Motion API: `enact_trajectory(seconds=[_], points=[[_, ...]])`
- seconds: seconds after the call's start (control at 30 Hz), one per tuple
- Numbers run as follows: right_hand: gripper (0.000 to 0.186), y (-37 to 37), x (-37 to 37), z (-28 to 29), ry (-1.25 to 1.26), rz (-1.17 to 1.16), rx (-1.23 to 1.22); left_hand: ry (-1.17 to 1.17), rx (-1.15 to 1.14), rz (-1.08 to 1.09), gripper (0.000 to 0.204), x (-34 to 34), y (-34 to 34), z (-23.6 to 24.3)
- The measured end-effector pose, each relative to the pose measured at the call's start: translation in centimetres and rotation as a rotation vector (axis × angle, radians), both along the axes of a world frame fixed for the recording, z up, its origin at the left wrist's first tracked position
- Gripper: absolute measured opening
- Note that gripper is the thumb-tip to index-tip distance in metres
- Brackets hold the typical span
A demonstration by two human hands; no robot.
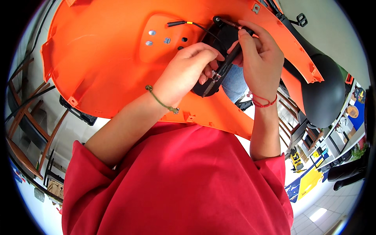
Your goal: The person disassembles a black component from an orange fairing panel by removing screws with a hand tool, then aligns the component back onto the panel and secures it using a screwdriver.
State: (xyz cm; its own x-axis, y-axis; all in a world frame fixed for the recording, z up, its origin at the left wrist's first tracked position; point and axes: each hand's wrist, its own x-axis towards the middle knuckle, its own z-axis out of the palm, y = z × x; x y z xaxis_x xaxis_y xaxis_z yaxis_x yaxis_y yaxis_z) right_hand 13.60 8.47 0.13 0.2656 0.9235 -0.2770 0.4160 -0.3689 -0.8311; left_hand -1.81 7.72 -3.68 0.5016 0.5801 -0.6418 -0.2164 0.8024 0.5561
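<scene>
A large orange moulded plastic panel [109,51] lies across in front of me. Over a black part [235,39] set in its opening, my right hand [260,55] grips a black-handled screwdriver [225,64]. The screwdriver slants down to the left, its metal tip near the opening's lower edge. A thin reddish rod [229,22] with a black ringed end lies under the right index finger. My left hand [192,66] is closed beside the screwdriver's metal collar; what its curled fingers pinch is hidden. A black cable [197,26] with a connector rises from the black part.
Several holes pierce the panel left of my hands. A rounded black part [325,90] stands at the right, with a pedal [301,20] above it. Wooden chairs [33,121] flank the left side. A shelf [348,137] with small items curves along the right.
</scene>
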Motion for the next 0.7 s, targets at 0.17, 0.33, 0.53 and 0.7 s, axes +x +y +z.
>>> enact_trajectory(seconds=[0.17, 0.33, 0.53, 0.7], points=[[0.023, -0.2, 0.2, -0.1, 0.002, -0.003, 0.006, 0.031, 0.011, -0.117, 0.029, 0.6, -0.1, 0.6], [0.023, -0.4, 0.3, -0.2, -0.009, 0.01, 0.019, 0.039, 0.1, -0.189, 0.038, 0.5, -0.1, 0.8], [0.025, 0.1, 0.3, 0.7, -0.02, 0.005, -0.009, 0.035, 0.11, -0.165, 0.039, 0.7, -0.2, 0.9], [0.033, 0.8, 0.2, 1.2, 0.128, 0.015, -0.092, -0.003, 0.043, -0.067, 0.038, 0.5, -0.1, 1.4]])
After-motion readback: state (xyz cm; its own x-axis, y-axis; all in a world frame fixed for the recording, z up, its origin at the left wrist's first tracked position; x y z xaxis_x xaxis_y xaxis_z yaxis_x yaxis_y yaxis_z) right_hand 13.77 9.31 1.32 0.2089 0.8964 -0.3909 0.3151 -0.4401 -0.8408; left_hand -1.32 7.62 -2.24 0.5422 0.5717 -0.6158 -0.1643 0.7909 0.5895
